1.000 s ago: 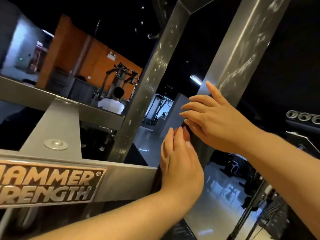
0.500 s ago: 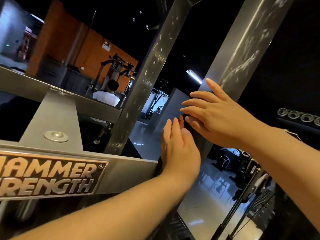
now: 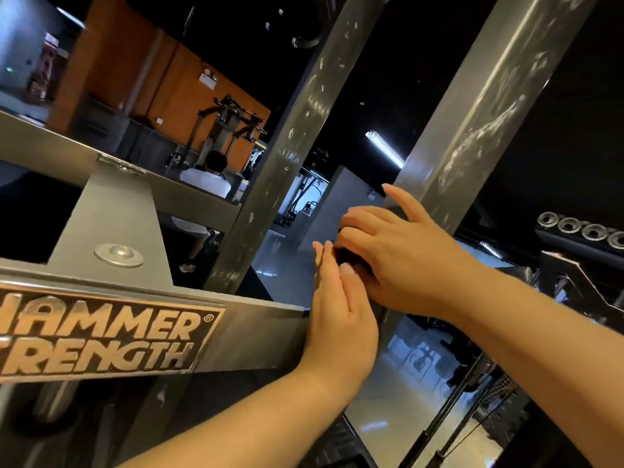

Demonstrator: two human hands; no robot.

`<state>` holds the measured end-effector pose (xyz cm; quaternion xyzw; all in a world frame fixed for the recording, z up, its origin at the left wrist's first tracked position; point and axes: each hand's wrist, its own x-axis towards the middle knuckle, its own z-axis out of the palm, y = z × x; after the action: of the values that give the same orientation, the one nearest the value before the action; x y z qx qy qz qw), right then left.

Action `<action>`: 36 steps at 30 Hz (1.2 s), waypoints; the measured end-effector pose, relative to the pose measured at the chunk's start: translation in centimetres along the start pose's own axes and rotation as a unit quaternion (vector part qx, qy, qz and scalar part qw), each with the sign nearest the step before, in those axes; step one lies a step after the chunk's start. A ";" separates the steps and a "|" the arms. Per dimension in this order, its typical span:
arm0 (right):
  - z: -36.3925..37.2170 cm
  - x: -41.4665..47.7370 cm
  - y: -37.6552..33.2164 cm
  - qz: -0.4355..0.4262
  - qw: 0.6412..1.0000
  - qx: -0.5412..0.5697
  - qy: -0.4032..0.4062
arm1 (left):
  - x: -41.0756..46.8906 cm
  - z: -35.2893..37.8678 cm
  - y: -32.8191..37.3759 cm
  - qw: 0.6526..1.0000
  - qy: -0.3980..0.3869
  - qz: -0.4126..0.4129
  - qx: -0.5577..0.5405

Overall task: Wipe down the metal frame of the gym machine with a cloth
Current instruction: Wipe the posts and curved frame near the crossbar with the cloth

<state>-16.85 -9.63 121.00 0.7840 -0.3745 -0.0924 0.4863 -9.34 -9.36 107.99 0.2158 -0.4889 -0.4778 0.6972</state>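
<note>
Cloth (image 3: 348, 256), dark and mostly hidden, is lying between both hands against the slanted metal beam (image 3: 489, 113) of the frame. The right hand (image 3: 401, 261) is curling its fingers around the cloth, with only the index finger lying straight on the beam. The left hand (image 3: 337, 312) is pressing flat, fingers straight and together, with its fingertips touching the cloth. The beam is running from lower left up to upper right.

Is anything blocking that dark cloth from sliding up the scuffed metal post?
Nothing visible does. The right hand holds the dark cloth against the scuffed post, whose face above is bare; the left hand rests just below the cloth.
</note>
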 end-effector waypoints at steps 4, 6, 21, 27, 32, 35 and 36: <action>-1.6 0.9 1.9 0.023 1.000 -0.007 -0.003 | 0.1 0.1 -0.7 1.000 -0.009 0.007 0.005; -1.9 1.0 1.9 0.034 0.999 -0.013 0.002 | 0.7 0.4 -1.0 0.999 -0.015 -0.016 0.035; -1.5 -0.5 1.3 0.029 0.998 -0.056 0.031 | 0.3 -0.2 1.0 0.986 0.071 -0.025 -0.150; -0.8 -1.6 0.5 0.011 0.990 0.139 0.016 | 1.7 0.5 0.3 0.999 -0.021 0.028 -0.011; -0.8 -1.8 3.6 0.047 0.988 0.108 0.102 | 2.6 1.3 0.1 0.974 0.024 0.063 0.218; -0.3 -1.1 4.3 0.029 0.997 -0.008 0.068 | 0.8 1.7 -1.4 0.922 0.073 0.151 0.350; -0.2 -1.0 4.4 0.026 0.997 -0.023 0.063 | 0.1 1.8 -1.8 0.912 0.072 0.148 0.374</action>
<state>-19.61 -9.92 124.53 0.7670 -0.3608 -0.0391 0.5292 -11.75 -9.95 107.39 0.4198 -0.6066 -0.1338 0.6617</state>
